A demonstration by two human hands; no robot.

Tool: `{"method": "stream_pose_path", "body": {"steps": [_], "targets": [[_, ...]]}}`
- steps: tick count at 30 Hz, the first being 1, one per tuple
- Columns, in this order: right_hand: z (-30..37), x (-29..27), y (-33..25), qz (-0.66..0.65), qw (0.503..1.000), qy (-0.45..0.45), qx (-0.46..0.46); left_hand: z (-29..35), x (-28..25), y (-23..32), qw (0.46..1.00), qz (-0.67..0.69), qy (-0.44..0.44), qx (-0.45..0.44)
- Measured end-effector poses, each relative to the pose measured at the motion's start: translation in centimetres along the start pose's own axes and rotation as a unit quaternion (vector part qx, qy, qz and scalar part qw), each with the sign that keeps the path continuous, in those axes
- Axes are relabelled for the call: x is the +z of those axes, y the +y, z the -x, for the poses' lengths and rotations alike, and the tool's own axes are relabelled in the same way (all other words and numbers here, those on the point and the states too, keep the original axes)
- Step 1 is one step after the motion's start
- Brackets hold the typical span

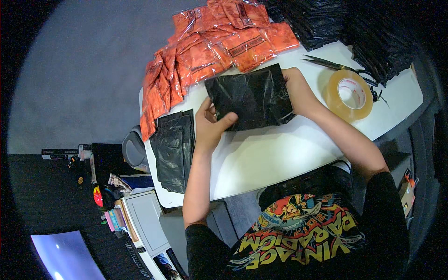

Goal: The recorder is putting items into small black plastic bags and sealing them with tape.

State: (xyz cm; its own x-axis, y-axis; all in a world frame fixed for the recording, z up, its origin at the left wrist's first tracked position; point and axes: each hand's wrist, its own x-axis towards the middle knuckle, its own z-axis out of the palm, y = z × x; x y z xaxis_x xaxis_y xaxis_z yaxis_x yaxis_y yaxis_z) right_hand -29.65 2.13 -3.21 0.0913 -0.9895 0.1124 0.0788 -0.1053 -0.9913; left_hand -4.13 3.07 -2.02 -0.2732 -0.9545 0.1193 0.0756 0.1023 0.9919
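Observation:
A flat, folded black plastic bag (249,99) is held between my two hands above the white table. My left hand (211,125) grips its lower left corner, thumb across the front and the other fingers partly hidden behind. At the right edge, my right hand (298,91) holds the bag, with most of its fingers hidden by it. A stack of similar flat black bags (171,151) lies beside my left forearm. Just beyond the held bag are many orange packets (249,49) in clear, shiny wrapping, heaped along the far left of the table.
To the right, a roll of clear tape (332,97) lies beside black-handled scissors (326,63). More black plastic bags (382,32) are piled at the far right. The white table (261,158) has a rounded front edge close to my body. A white cabinet (147,221) stands at lower left.

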Motion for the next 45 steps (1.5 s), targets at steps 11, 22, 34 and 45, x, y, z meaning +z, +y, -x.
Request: {"method": "stream_pose_path", "body": {"steps": [11,22,34,45], "targets": [[0.1,-0.4,0.6,0.177,0.965,-0.141,-0.132,0.4,2.0,-1.0,0.994,-0.110,0.013,0.017],[0.2,-1.0,-0.5,0.146,0.978,-0.141,-0.048,0.9,0.3,-0.9,0.996,-0.078,0.049,0.011],[0.0,-0.2,-2.4,0.089,0.985,-0.046,0.139,0.7,0.6,0.5,0.986,-0.144,0.027,-0.076],[1.0,2.2,2.4,0.024,0.989,-0.081,-0.119,1.5,4.6,-1.7,0.988,0.124,0.064,-0.068]]}}
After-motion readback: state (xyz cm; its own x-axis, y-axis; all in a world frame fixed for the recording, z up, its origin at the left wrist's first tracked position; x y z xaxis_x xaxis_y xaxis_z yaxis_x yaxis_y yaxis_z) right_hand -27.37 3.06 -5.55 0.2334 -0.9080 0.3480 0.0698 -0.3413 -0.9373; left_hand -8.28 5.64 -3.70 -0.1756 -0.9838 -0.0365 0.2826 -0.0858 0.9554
